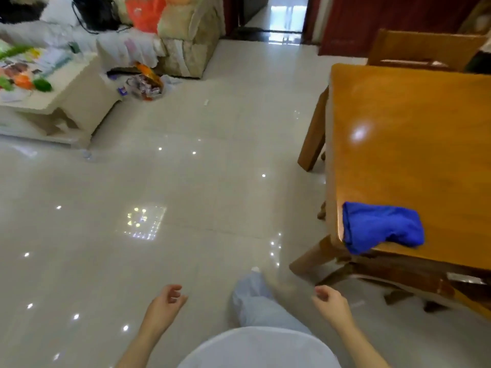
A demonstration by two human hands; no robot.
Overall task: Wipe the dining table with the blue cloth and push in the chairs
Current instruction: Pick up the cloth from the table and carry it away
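The blue cloth lies bunched on the near left corner of the wooden dining table, one end drooping over the edge. A wooden chair stands at the table's far end. Another chair shows beneath the table's near edge at the lower right. My left hand hangs low over the floor, fingers loosely curled, holding nothing. My right hand is likewise empty with fingers apart, below and left of the cloth, apart from the table.
A white coffee table covered with clutter stands at the far left, with a sofa and bags on the floor behind it. Glossy tile floor stretches between it and the dining table. A doorway is ahead.
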